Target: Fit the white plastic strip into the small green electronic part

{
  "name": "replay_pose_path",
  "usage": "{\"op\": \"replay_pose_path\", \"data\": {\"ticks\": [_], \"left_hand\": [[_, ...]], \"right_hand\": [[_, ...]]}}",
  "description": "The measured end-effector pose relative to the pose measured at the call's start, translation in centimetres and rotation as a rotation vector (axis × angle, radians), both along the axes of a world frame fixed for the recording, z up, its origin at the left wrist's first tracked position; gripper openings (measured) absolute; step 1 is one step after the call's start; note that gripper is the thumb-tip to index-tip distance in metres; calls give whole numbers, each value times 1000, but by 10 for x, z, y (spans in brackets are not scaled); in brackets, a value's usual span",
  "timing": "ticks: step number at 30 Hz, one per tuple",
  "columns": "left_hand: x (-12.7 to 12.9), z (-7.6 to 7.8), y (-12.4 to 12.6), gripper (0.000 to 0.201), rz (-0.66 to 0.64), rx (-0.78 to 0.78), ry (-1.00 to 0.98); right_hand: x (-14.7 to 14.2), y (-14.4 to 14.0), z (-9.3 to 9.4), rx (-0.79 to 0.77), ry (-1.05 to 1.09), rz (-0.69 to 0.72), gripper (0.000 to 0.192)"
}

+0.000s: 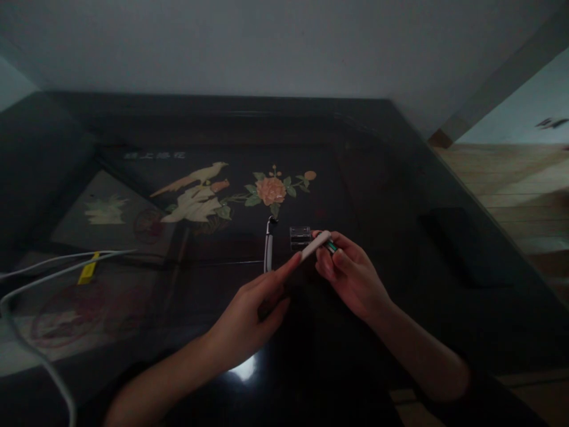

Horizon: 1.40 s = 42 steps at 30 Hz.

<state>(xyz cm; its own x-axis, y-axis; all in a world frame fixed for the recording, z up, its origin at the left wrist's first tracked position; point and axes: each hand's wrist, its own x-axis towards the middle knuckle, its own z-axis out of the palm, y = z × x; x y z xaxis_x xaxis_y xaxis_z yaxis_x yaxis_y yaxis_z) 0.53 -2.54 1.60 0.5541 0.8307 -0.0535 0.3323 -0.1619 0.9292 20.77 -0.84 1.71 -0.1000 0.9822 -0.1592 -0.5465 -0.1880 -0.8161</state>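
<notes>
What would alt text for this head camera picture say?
Two bare hands meet over a dark glossy table: the left hand and right hand together hold a slim white stick-like object. A small clear box and white cables lie nearby.

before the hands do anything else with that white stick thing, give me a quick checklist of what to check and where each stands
1. White stick gripped at both ends: ok; left hand pinches the near end, right hand the far end.
2. Green-tipped piece at the right fingers seated on the stick: cannot tell, too dim.
3. Stick clear of the table: ok, held above it.
4. Small clear case apart from the hands: ok, just behind the stick.
5. White upright piece untouched: ok, beside the left fingertip.
6. White cable away from the hands: ok, far left.
</notes>
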Motion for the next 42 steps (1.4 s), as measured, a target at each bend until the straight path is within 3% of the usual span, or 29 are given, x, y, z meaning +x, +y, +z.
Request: {"op": "replay_pose_path", "data": {"ticks": [7,23,31,42], "left_hand": [[0,-1,2,68,36,-69,5],[-2,2,-3,75,-148,-67,-120],[1,0,-2,67,-30,-40,-37],[2,-1,2,68,39,-44,0]], "right_hand": [[1,0,-3,33,20,17,33],[3,1,0,-39,16,-13,39],[1,1,-2,-15,16,-17,37],[1,-1,-2,26,24,18,34]]}}
